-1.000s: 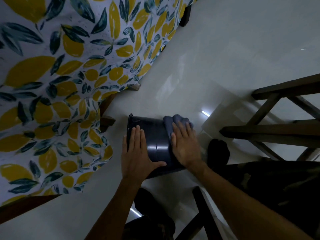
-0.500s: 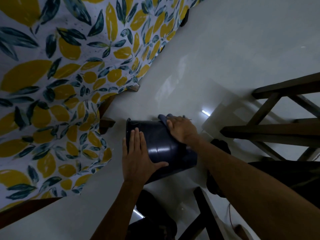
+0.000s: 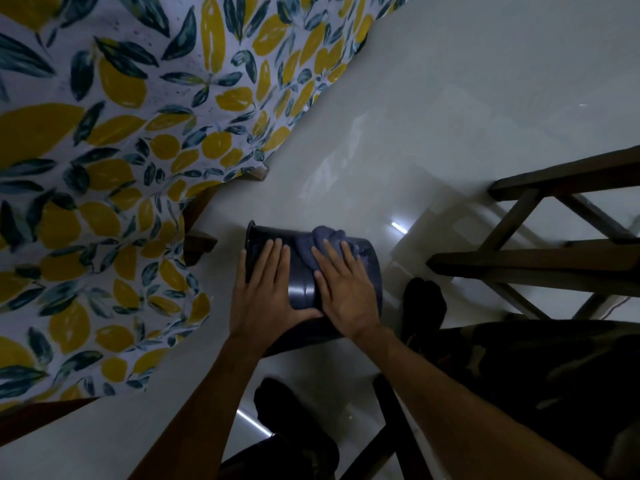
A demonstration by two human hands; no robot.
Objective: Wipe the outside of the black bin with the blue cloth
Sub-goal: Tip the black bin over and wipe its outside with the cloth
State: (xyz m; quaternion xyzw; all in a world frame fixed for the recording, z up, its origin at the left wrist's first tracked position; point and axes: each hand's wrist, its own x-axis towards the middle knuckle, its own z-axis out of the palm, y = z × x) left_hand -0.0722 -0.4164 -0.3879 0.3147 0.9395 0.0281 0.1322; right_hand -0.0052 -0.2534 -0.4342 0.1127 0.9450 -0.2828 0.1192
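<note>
at the frame's lower centre the black bin lay on its side on the floor; the right hand, which half a second before reached over its far edge, had drawn back, pressing the blue cloth flat-fingered on the upper wall; the left hand stayed spread flat, bracing it, so the wiping looked midway.

Black bin, blue cloth, white tablecloth with yellow lemons and dark green leaves, pale grey floor, camouflage trousers
</note>
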